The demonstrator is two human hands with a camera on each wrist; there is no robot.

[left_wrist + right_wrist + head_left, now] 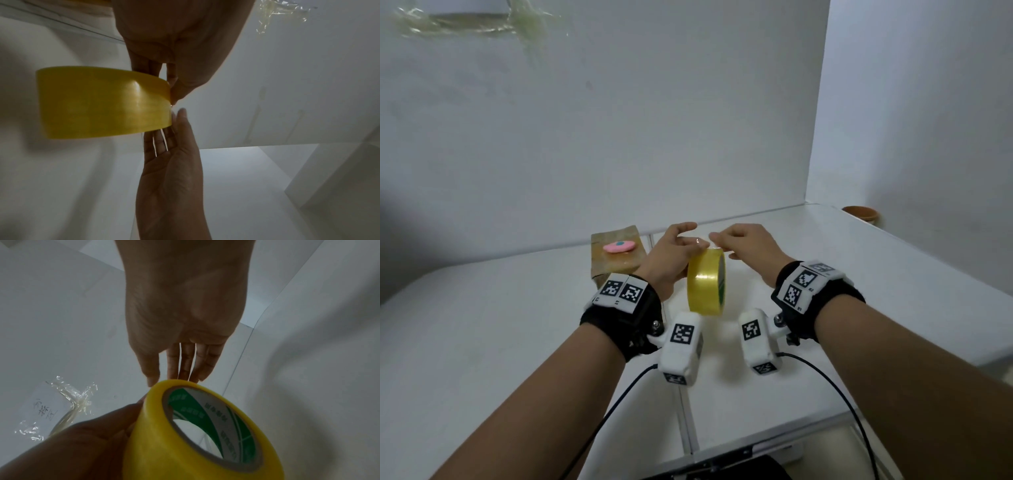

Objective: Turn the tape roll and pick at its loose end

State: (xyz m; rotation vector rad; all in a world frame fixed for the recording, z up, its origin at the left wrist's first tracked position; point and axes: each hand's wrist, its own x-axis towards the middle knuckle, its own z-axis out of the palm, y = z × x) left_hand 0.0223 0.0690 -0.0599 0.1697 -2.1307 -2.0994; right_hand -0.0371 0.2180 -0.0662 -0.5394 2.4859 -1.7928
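My left hand [671,253] grips a yellow roll of tape [705,281] and holds it on edge above the white table [859,274]. In the left wrist view the left hand [174,40] holds the roll [102,102] at its rim, with the fingers curled on it. My right hand [739,240] reaches in from the right, and its straight fingers touch the top edge of the roll. The right wrist view shows the right hand [180,313] with its fingertips at the rim of the roll [195,434], whose core is printed green and grey. The left hand [82,447] is on the roll's far side.
A brown paper packet [616,265] with a pink oval thing [618,247] on it lies behind my left hand, near the wall. A brown bowl [860,214] stands at the table's far right corner. Crumpled clear tape [465,22] sticks to the wall at the upper left.
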